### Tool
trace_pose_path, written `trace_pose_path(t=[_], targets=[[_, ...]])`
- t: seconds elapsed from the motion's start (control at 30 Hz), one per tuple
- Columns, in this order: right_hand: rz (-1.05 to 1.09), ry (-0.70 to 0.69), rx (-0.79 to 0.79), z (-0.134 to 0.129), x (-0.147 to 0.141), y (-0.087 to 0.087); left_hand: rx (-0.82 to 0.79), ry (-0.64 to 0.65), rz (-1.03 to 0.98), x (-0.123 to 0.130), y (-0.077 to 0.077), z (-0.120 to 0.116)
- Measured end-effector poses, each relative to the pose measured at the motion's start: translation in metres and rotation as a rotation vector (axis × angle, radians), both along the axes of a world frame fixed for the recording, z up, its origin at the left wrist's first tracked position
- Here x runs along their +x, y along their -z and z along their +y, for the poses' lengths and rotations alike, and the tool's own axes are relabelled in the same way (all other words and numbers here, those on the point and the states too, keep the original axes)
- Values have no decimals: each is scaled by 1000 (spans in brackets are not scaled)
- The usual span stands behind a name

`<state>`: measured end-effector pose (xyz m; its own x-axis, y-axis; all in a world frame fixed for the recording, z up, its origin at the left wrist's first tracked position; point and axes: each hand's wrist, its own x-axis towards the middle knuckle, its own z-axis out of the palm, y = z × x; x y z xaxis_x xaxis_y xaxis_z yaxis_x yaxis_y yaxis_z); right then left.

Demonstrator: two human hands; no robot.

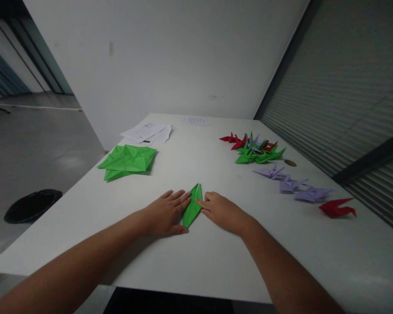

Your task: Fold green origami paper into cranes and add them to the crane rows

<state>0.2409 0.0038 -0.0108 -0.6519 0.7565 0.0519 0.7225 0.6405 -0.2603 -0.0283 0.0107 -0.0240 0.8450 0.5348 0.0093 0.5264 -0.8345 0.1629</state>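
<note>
A narrow, folded green paper [192, 211] with a split upper tip lies flat on the white table [190, 261], between my two hands. My left hand [167, 213] rests palm down with its fingers spread, fingertips touching the paper's left edge. From the right, my right hand [221, 211] touches the paper with an outstretched index finger; its other fingers are curled, and nothing shows within them.
Creased green sheets [129, 159] and printed papers [147, 132] lie at the left. A pile of folded cranes [257, 150], purple cranes [311, 194], a red crane [337, 209] and a brown disc [290, 163] are at the right. A black bin [32, 207] stands left of the table.
</note>
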Motion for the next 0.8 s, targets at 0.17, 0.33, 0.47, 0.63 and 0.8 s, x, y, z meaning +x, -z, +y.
trace_pose_path(t=[0.17, 0.33, 0.47, 0.63, 0.8], targets=[[21, -16, -10, 0, 4, -7, -22, 55, -11, -5, -5, 5], [91, -47, 70, 3, 7, -7, 17, 194, -170, -3, -17, 7], [130, -116, 138, 4, 5, -7, 0, 217, -249, 4, -17, 6], [185, -162, 68, 4, 1, -11, -31, 200, -298, 3, -12, 10], [217, -153, 4, 8, 2, -10, -57, 206, -315, 1, -12, 13]])
